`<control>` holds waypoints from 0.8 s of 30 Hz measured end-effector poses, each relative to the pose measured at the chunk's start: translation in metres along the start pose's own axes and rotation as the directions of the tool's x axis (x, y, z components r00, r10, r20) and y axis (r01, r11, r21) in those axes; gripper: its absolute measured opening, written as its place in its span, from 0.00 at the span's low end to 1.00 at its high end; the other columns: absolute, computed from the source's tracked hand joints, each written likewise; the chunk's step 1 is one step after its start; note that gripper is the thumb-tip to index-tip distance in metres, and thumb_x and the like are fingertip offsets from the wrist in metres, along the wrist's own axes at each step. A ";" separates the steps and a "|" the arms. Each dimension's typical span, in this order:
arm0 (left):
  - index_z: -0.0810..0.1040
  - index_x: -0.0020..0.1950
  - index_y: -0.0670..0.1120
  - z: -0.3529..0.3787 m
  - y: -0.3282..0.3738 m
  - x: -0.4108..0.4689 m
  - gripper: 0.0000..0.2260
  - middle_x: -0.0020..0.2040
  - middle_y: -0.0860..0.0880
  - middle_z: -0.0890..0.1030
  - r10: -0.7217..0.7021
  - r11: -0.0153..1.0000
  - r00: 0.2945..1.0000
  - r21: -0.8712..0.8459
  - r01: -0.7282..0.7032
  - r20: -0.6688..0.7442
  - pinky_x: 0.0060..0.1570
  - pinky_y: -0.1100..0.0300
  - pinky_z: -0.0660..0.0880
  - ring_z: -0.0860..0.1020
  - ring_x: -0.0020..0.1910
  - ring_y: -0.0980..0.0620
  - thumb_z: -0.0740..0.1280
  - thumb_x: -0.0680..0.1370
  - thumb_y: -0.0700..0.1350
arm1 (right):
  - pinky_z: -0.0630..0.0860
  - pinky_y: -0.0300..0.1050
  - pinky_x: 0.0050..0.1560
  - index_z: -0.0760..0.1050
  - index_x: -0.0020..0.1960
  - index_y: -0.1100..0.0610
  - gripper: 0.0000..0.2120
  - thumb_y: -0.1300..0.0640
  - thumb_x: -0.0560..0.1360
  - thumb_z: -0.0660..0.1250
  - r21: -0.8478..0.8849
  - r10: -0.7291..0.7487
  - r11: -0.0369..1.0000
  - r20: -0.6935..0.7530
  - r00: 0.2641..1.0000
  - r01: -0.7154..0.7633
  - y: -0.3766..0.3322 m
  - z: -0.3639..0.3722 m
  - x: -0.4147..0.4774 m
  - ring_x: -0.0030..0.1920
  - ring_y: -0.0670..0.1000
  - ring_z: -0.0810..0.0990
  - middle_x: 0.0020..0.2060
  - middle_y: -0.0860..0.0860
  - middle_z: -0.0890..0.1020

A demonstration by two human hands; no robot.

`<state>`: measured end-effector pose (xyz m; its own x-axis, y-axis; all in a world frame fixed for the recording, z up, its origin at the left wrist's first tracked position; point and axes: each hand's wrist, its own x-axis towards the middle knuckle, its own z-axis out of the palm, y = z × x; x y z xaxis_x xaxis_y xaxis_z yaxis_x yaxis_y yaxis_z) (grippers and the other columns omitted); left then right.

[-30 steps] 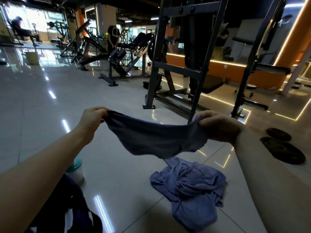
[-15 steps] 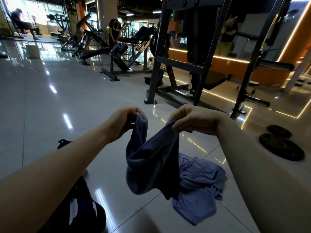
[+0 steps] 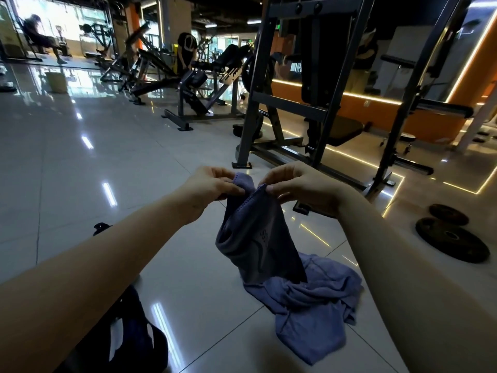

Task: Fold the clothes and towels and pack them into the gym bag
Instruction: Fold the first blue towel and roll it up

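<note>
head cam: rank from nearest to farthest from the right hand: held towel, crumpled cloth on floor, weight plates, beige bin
1. Held towel, pinched by the right hand.
2. Crumpled cloth, on the floor below.
3. Weight plates, on the floor at right.
4. Beige bin, far back left.

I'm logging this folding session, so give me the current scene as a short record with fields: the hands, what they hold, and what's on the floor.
left hand: pinching one top corner of the held towel
right hand: pinching the other top corner, close beside the left
held towel: blue-purple, hanging doubled over in the air
crumpled cloth: same colour, unfolded on the floor tiles, below the held towel
gym bag: dark, on the floor under the left forearm, partly hidden
weight plates: on the floor at far right
</note>
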<state>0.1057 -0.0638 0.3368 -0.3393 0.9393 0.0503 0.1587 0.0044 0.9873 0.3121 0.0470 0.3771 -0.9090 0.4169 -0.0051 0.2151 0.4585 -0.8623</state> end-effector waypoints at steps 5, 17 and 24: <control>0.84 0.52 0.42 0.000 0.003 -0.002 0.05 0.47 0.45 0.85 0.008 1.000 0.997 -0.006 -0.008 0.075 0.52 0.52 0.80 0.83 0.49 0.47 0.73 0.76 0.38 | 0.80 0.50 0.55 0.81 0.53 0.56 0.07 0.63 0.80 0.65 0.021 -0.064 0.998 -0.099 0.993 0.067 0.004 0.004 0.002 0.53 0.52 0.83 0.50 0.54 0.84; 0.85 0.54 0.43 0.008 0.009 -0.007 0.08 0.53 0.41 0.85 0.072 0.997 0.983 0.028 -0.078 0.171 0.52 0.53 0.80 0.82 0.53 0.46 0.67 0.80 0.37 | 0.81 0.44 0.51 0.81 0.49 0.57 0.06 0.65 0.78 0.67 0.027 -0.138 0.989 -0.182 0.974 0.145 0.005 0.006 0.005 0.50 0.50 0.84 0.47 0.52 0.85; 0.85 0.57 0.42 0.003 0.012 -0.007 0.09 0.55 0.42 0.85 0.054 0.996 0.976 0.059 -0.068 0.210 0.60 0.46 0.79 0.81 0.59 0.43 0.67 0.80 0.36 | 0.80 0.43 0.52 0.80 0.49 0.57 0.06 0.66 0.78 0.67 0.042 -0.138 0.988 -0.182 0.974 0.148 0.004 0.007 0.005 0.51 0.51 0.84 0.49 0.54 0.84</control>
<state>0.1130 -0.0691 0.3478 -0.1284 0.9892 0.0710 0.2360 -0.0391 0.9710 0.3057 0.0457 0.3700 -0.8498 0.4850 0.2065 0.0625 0.4818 -0.8741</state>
